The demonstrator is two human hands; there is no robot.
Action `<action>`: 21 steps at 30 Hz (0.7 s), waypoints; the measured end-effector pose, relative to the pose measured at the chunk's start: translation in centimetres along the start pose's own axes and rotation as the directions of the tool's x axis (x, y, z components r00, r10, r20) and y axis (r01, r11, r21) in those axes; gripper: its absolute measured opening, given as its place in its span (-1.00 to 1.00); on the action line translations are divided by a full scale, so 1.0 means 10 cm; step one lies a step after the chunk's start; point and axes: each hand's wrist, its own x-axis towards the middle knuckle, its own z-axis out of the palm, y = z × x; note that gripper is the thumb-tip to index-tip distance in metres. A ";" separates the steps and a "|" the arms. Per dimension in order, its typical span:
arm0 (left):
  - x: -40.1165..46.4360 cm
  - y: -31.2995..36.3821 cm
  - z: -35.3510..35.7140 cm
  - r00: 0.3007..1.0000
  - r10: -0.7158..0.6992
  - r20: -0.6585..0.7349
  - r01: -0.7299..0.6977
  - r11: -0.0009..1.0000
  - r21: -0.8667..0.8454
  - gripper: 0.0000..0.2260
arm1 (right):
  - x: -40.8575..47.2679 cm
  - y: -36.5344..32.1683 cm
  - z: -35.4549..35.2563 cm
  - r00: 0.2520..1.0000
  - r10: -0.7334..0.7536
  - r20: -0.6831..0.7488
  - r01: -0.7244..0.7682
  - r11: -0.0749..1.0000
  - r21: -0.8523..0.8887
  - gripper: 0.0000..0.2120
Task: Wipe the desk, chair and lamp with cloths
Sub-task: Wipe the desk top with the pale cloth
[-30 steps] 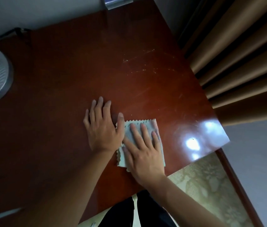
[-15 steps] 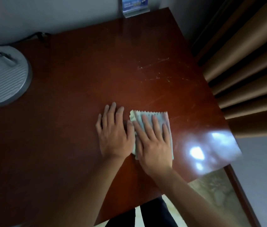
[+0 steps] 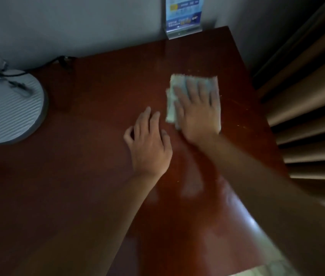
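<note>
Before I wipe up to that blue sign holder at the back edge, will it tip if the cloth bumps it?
Probably. The sign holder stands upright on a narrow clear foot, so it looks light and top-heavy. The glossy desk may let it slide first. The cloth under the right hand is soft, so contact should be gentle.

A dark reddish-brown desk (image 3: 89, 176) with a glossy top stands against a pale wall. At its left edge sits a round grey ribbed lamp base (image 3: 8, 108), with a black cable (image 3: 44, 65) running from it along the back edge. At the far back a clear stand holding a blue card (image 3: 184, 16) stands upright. Toward the right back a pale folded cloth (image 3: 177, 84) lies flat on the wood, with faint light scratches near it
</note>
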 end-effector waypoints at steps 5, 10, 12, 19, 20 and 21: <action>0.19 0.15 0.18 1.000 0.023 0.004 -0.023 0.999 0.031 -0.62 | -1.45 -0.04 0.16 0.993 -0.113 0.037 0.110 0.991 0.082 -0.51; 0.19 0.14 0.22 0.999 0.043 0.009 -0.044 0.993 0.111 -0.64 | -0.17 0.40 -0.03 0.998 -0.040 0.048 0.042 0.998 -0.041 -0.50; 0.20 0.15 0.23 0.998 0.058 0.016 -0.059 0.991 0.119 -0.63 | 0.38 0.63 -0.09 0.991 0.136 -0.010 -0.136 0.991 -0.008 -0.51; 0.20 0.14 0.23 0.998 0.056 0.019 -0.058 0.991 0.121 -0.61 | -1.29 0.06 0.15 0.998 -0.067 0.012 0.065 0.990 0.125 -0.52; 0.20 0.14 0.23 0.998 0.060 0.022 -0.062 0.990 0.124 -0.61 | -1.36 0.13 0.16 0.991 -0.127 0.031 0.123 0.986 0.117 -0.52; 0.20 0.14 0.23 0.998 0.065 0.028 -0.068 0.990 0.124 -0.62 | -1.29 0.28 0.16 0.983 -0.176 0.048 0.170 0.980 0.104 -0.53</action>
